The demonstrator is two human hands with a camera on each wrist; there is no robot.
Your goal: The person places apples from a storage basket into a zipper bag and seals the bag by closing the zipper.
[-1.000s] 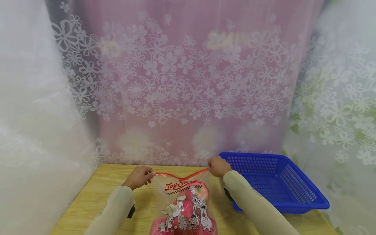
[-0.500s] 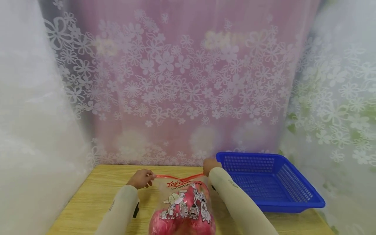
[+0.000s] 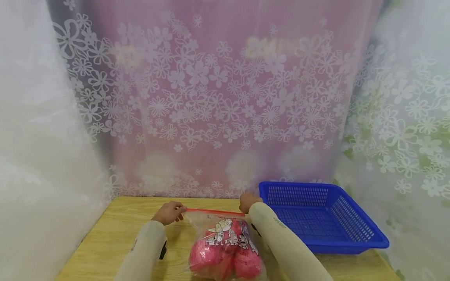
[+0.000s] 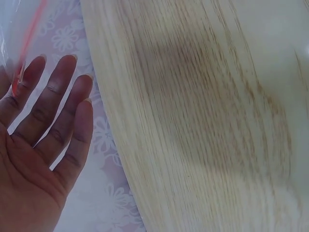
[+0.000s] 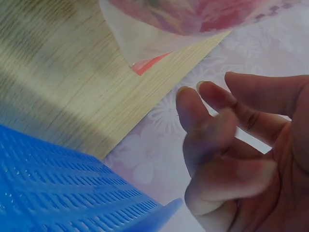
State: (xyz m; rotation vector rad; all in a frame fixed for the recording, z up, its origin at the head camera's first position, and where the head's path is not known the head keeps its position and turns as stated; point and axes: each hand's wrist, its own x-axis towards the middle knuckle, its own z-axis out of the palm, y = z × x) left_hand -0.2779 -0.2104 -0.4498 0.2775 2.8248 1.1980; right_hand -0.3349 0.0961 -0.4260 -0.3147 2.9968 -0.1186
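A clear zip bag with a red zip strip and cartoon figures printed on it stands at the front middle in the head view. Several round pink-red things fill its lower part. My left hand pinches the bag's left top corner between thumb and index finger, the other fingers spread loosely in the left wrist view. At the right top corner, my right hand is close by. In the right wrist view its loosely bent fingers hold nothing, and the red-tipped bag corner is apart from them.
A blue plastic basket with slotted sides stands on the right of the wood-grain table, close beside my right forearm. A pink flowered curtain hangs behind the table's back edge, with pale sheets at both sides.
The zip strip went from a sagging V to a straight line. The bag's printed front now tips back and its contents show higher up. My right hand moved left and let go of the corner.
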